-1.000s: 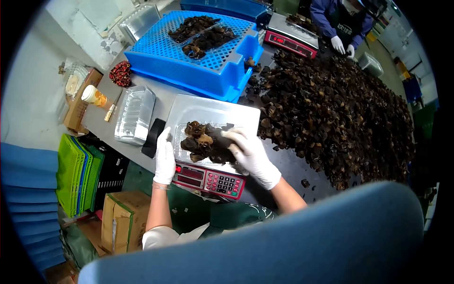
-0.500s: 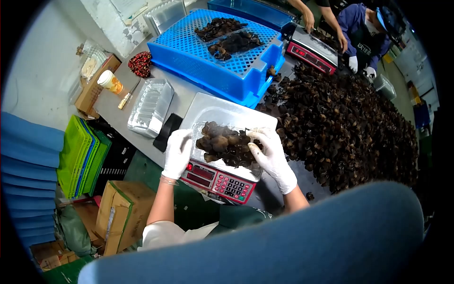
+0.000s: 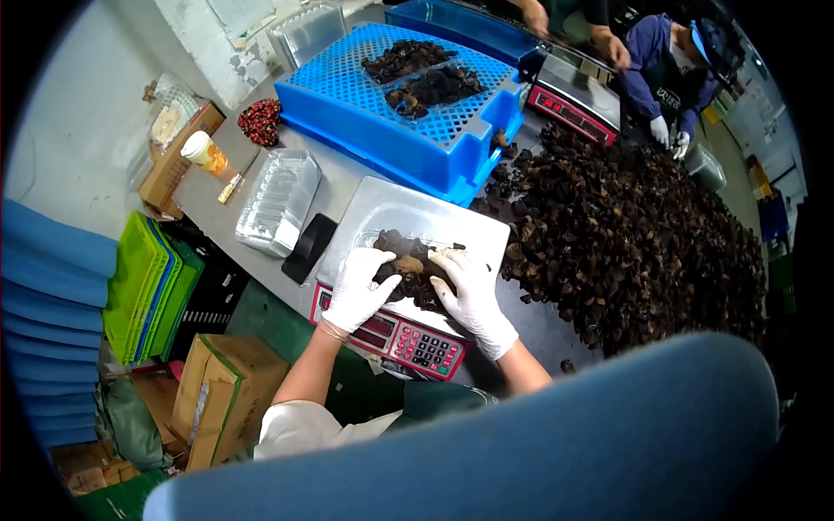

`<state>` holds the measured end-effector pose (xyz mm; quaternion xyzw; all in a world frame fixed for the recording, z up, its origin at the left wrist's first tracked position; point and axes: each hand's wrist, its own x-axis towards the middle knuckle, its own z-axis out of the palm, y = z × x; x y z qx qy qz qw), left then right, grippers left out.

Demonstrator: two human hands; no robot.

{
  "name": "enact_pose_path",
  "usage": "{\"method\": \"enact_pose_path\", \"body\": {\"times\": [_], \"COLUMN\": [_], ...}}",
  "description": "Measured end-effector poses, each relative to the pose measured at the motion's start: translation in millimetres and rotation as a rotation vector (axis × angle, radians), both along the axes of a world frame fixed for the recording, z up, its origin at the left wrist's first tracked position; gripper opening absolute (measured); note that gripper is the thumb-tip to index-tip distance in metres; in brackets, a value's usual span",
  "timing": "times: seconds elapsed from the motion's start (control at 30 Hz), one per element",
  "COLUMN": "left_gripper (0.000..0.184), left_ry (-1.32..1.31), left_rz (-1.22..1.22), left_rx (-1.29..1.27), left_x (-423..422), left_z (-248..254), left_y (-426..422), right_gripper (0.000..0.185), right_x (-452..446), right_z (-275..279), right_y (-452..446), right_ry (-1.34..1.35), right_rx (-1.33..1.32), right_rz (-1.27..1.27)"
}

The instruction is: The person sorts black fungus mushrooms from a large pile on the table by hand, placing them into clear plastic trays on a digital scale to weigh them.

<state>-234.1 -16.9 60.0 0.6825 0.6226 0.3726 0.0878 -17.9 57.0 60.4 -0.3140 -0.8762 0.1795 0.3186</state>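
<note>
The left hand point(image 3: 358, 288) and right hand point(image 3: 472, 300) sit apart, curled over either side of brown mushrooms point(image 3: 408, 264) on the scale point(image 3: 421, 208); from here I can't tell if they grip. The left covers part of the display point(image 3: 380, 326).

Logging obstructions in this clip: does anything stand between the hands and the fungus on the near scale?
Only white gloves: the left hand and right hand appear to touch the fungus from either side, with nothing else visible between.

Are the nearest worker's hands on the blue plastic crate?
No, the white-gloved left hand and right hand are over the silver metal scale.
</note>
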Motion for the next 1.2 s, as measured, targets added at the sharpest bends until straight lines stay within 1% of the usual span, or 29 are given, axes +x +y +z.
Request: {"method": "enact_pose_path", "body": {"times": [0.07, 0.13, 0.17, 0.3, 0.4, 0.53, 0.57, 0.63, 0.67, 0.73, 0.77, 0.87, 0.93, 0.97, 1.0, 1.03, 1.07, 1.1, 1.13, 1.17, 1.2], "left_gripper": [0.03, 0.03, 0.03, 0.029, 0.023, 0.023, 0.023, 0.026, 0.026, 0.029, 0.029, 0.029, 0.03, 0.031, 0.031, 0.036, 0.039, 0.039, 0.04, 0.037, 0.034], "left_ry": [0.036, 0.124, 0.179, 0.238, 0.173, 0.106, 0.108, 0.077, 0.078, -0.037, -0.034, -0.167, -0.167, -0.233, -0.3, -0.275, -0.269, -0.244, -0.218, -0.384, -0.393], "left_rz": [0.012, 0.054, 0.039, 0.032, 0.029, 0.01, 0.007, 0.014, 0.011, 0.034, 0.032, -0.02, -0.074, -0.123, -0.172, -0.205, -0.175, -0.127, -0.079, -0.047, 0.029], "left_rx": [0.02, -0.112, -0.07, -0.092, -0.034, -0.022, -0.021, 0.118, 0.12, 0.175, 0.177, 0.171, 0.164, 0.156, 0.146, 0.219, 0.222, 0.253, 0.284, 0.263, 0.273], "left_x": [2, 4, 3, 7, 5, 5, 4, 4, 4, 4, 5, 9, 15, 20, 25, 28, 29, 27, 23, 18, 13], "left_z": [-7, -9, -14, 1, 5, 7, 8, 12, 12, 13, 13, 14, 19, 21, 26, 29, 35, 35, 34, 28, 24], "left_y": [4, 7, 9, 7, 8, 3, 2, -1, -2, -4, -4, -5, -5, -5, -6, -4, -4, -3, -3, -2, -1], "right_gripper": [0.044, 0.046, 0.046, 0.046, 0.046, 0.047, 0.05, 0.053, 0.056, 0.06, 0.063, 0.066, 0.067, 0.064, 0.055, 0.05, 0.046, 0.04, 0.038, 0.037, 0.038], "right_x": [2, 1, 0, 1, 3, 3, 3, 2, 1, 0, 0, -2, -4, -3, -1, 3, 8, 21, 36, 58, 82], "right_z": [1, 2, 0, -6, -1, 1, -2, 1, 4, 13, 19, 34, 35, 35, 35, 28, 21, 37, 41, 38, 42], "right_y": [-2, -5, -5, -5, -6, -7, -6, -6, -7, -9, -10, -13, -15, -17, -21, -20, -19, -22, -24, -27, -32], "right_ry": [-0.007, -0.064, -0.071, -0.089, -0.087, -0.079, -0.071, -0.062, -0.052, -0.04, -0.051, -0.054, 0.086, 0.141, 0.191, 0.288, 0.386, 0.43, 0.484, 0.532, 0.508], "right_rx": [-0.026, 0.016, 0.028, 0.044, 0.01, 0.046, 0.025, 0.006, 0.033, 0.062, 0.076, 0.095, -0.022, -0.065, -0.161, -0.265, -0.372, -0.446, -0.518, -0.657, -0.664], "right_rz": [0.03, 0.039, 0.033, 0.005, 0.021, 0.003, 0.001, -0.005, -0.018, -0.033, -0.037, -0.037, 0.125, 0.158, 0.151, 0.151, 0.151, 0.104, 0.022, -0.068, -0.164]}}
